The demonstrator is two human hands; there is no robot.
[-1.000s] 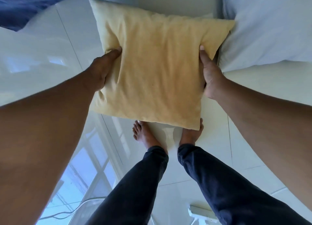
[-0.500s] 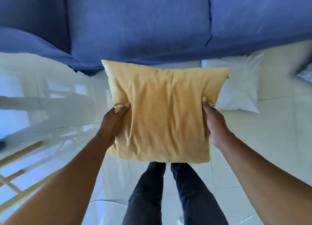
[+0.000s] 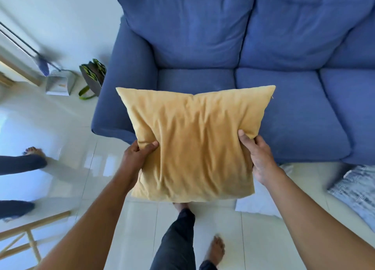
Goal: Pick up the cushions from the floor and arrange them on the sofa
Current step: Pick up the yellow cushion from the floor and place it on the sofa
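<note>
Both hands held one yellow cushion [image 3: 194,146] up off the floor, in front of the person and facing the camera. The left hand [image 3: 136,158] was closed on the cushion's left edge, thumb pressed into the front fabric and the other fingers hidden behind it. The right hand [image 3: 261,158] was closed on the right edge in the same way, thumb on the front, fingers wrapped out of sight. The fabric bunched into folds between the two thumbs. Beyond the hands stood the blue sofa [image 3: 294,111], its seat cushions bare, and the yellow cushion's top half overlapped the left seat and armrest in the view. Just below the right hand, a white cushion [image 3: 255,207] lay on the tiled floor [image 3: 105,168], mostly hidden by the yellow one and the right forearm. Farther to the right of that hand lay what looked like a grey patterned cushion [image 3: 353,190], blurred at the frame edge. Well beyond the left hand, beside the sofa's armrest, a dark bag [image 3: 92,75] with green trim stood on the floor.
</note>
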